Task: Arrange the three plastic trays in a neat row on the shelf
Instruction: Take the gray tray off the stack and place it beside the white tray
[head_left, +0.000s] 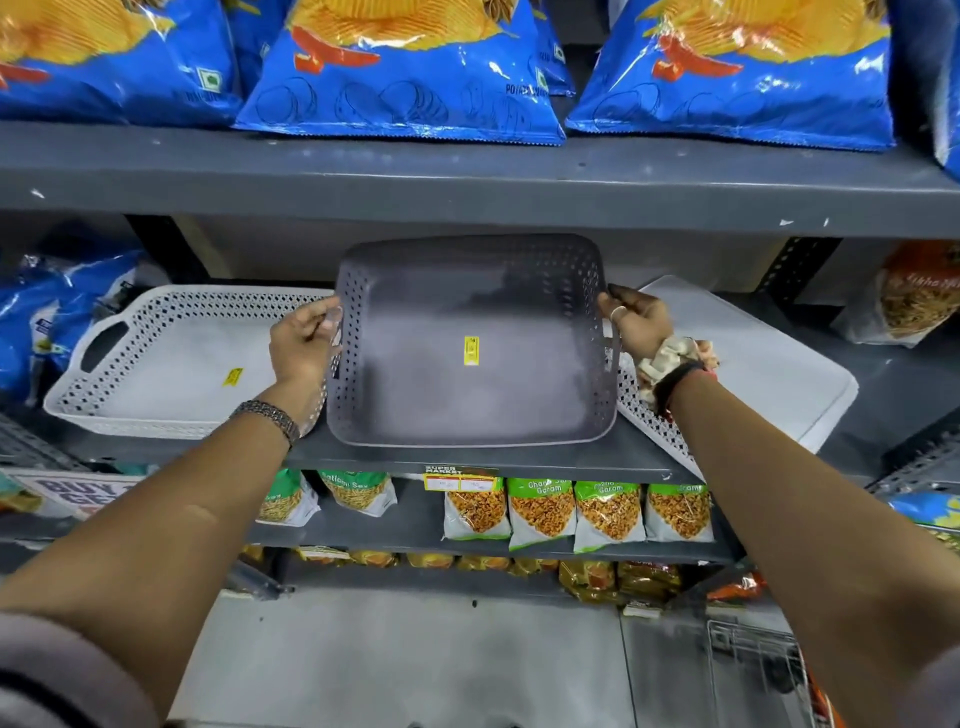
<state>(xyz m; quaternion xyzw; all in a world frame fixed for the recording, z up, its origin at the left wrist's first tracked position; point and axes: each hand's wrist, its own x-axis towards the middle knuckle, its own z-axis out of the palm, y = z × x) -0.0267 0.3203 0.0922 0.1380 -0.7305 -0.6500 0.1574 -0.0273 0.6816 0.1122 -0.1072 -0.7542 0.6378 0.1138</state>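
Note:
A grey perforated plastic tray (415, 374) with a yellow sticker is in the middle of the grey shelf (467, 460), tilted up toward me. My left hand (304, 343) grips its left handle and my right hand (634, 319) grips its right handle. A white perforated tray (171, 358) lies flat on the shelf to the left, its right end behind my left hand. Another white tray (753, 364) lies upside down at the right, partly under the grey tray's edge and my right wrist.
Blue chip bags (400, 67) fill the shelf above, close over the trays. More snack bags sit at the far left (67, 312) and far right (914, 301) of the tray shelf. Green-topped snack packs (576, 512) line the shelf below. A wire basket (758, 670) stands on the floor at lower right.

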